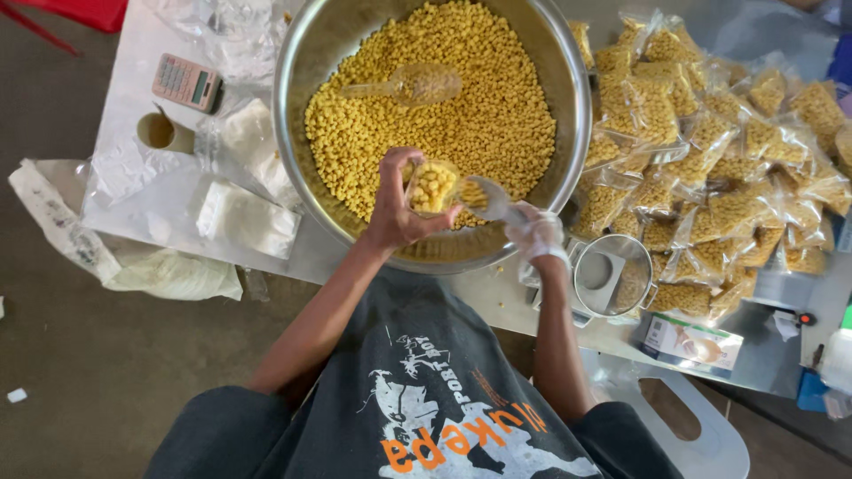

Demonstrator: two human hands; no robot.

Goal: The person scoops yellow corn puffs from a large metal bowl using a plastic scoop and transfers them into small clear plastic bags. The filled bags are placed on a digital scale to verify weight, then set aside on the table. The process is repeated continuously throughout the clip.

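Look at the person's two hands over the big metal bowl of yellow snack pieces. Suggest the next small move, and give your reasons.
Probably tip the clear scoop in the gloved right hand a little further, so its pieces slide into the small clear bag. The left hand holds that bag open at the scoop's tip, and it looks only partly full beside the packed bags piled to the right of the metal bowl.

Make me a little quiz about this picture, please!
1. What fills the big metal bowl?
2. True or false: the left hand holds a small clear bag of yellow snack pieces.
3. Where is the pile of filled bags: A) on the floor, B) on the table beside the bowl, C) inside the bowl?

Key: 1. Yellow snack pieces. 2. True. 3. B. The right hand, in a thin glove, holds a clear scoop.
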